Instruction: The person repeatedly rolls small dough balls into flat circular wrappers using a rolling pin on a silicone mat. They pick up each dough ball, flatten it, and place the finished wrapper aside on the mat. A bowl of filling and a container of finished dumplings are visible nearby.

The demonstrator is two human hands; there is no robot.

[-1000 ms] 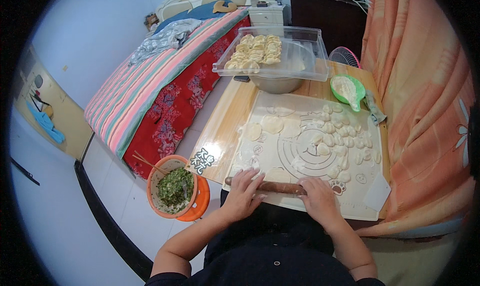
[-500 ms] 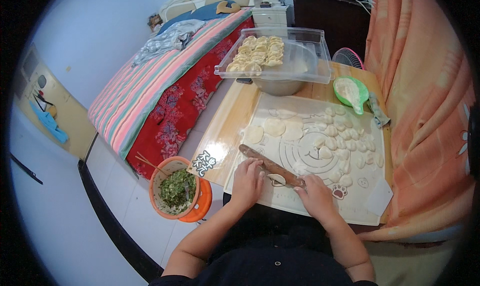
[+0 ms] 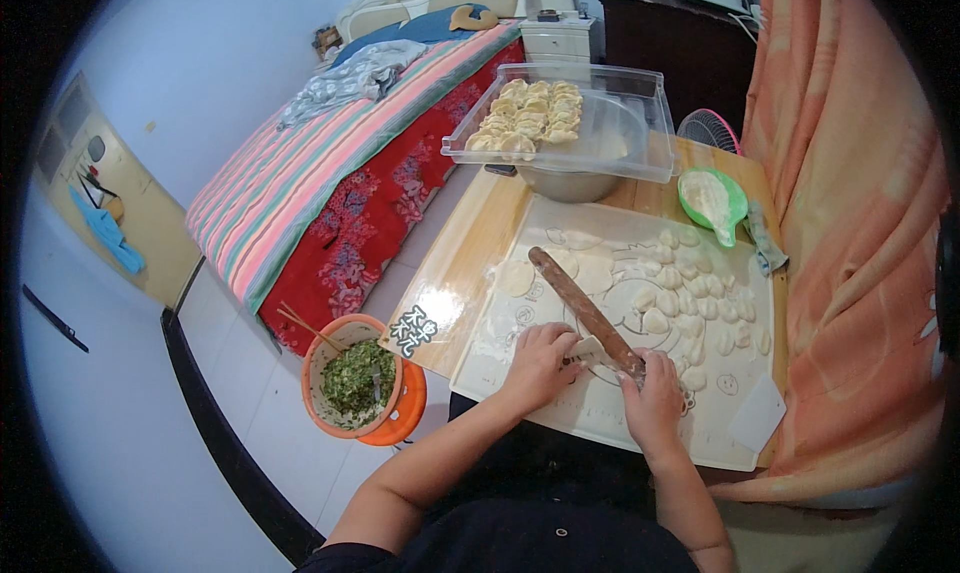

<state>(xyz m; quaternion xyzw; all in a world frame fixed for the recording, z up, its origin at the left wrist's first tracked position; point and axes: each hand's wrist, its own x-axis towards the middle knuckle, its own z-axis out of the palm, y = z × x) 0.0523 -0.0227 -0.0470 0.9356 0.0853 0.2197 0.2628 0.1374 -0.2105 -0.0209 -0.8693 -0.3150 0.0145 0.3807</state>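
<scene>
A wooden rolling pin [image 3: 588, 313] slants across the pale kneading mat [image 3: 487, 363], and my right hand [image 3: 654, 398] grips its near end. My left hand [image 3: 540, 369] pinches the edge of a small dough wrapper [image 3: 586, 352] beside the pin; part of that wrapper is hidden by the fingers. Several flat rolled wrappers, one of them a round wrapper [image 3: 515, 278], lie at the mat's left and beyond the pin. To the right are many small pressed dough pieces [image 3: 700, 286].
A clear plastic tray [image 3: 625, 163] of dumplings [image 3: 530, 115] rests over a metal bowl [image 3: 568, 186] at the back. Near it sits a green scoop [image 3: 735, 208] of flour. A white scraper [image 3: 757, 418] lies front right. Left, a bowl [image 3: 312, 398] of green filling stands on an orange stool [image 3: 405, 418].
The rolling pin has swung from lying across the wrapper to a steeper slant, its far end lifted away. My left hand has left the pin and now holds the wrapper.
</scene>
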